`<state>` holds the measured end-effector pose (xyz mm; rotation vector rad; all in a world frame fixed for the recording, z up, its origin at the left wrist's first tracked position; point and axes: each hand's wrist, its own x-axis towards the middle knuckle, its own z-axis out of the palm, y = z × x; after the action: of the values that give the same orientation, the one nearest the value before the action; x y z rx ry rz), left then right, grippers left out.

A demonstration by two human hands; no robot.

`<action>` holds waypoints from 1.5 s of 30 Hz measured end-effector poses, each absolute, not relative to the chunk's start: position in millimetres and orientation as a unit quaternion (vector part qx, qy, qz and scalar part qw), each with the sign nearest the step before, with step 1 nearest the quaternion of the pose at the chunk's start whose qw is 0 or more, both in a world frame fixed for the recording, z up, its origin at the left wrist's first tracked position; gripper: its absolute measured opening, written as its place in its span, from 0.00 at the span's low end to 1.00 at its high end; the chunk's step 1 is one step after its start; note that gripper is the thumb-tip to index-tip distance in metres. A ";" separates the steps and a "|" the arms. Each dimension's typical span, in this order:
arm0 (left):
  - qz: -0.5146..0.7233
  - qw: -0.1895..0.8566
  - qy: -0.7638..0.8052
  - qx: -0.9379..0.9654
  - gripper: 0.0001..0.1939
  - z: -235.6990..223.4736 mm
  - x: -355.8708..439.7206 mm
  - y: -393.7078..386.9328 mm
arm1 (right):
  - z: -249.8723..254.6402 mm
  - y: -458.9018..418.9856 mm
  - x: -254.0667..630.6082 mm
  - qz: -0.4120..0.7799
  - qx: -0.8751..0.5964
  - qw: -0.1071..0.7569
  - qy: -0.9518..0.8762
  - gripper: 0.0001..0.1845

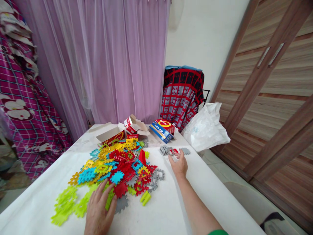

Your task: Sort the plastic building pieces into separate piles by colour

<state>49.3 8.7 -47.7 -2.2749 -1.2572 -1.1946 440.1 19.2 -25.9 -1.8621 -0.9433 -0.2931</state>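
Note:
A heap of interlocking plastic building pieces (124, 171) in red, yellow, blue, lime green and grey spreads over the table's left and middle. My left hand (100, 205) rests with fingers spread at the heap's near edge, over lime green pieces (85, 200). My right hand (179, 166) reaches to a small row on the right, its fingers apart at red pieces (174, 151). Beside these lie a grey assembled piece (164, 150) on the left and a flat grey piece (185, 150) on the right. A lime green piece (145, 198) lies apart in front of the heap.
On the white-covered table (161, 215), an open carton (110, 135), a red and white box (132, 125) and a blue and red box (161, 130) stand at the back. A white plastic bag (206, 127) sits at the right edge. Wooden wardrobe doors (269, 98) rise beyond.

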 end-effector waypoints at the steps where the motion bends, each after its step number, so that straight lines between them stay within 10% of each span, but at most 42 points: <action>1: -0.414 0.142 -0.437 -0.786 0.17 -48.4 48.8 8.6 | -24.9 27.6 441.2 -0.125 -0.764 0.501 -0.388 0.41; 45: -0.393 0.069 -0.462 -0.792 0.20 -43.7 43.9 3.8 | -30.4 63.6 451.4 -0.186 -0.747 0.454 -0.449 0.37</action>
<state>43.9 3.8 -43.7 -2.3840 -1.3906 -1.1828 451.4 63.6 -30.4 -1.8426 -1.1092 -0.4599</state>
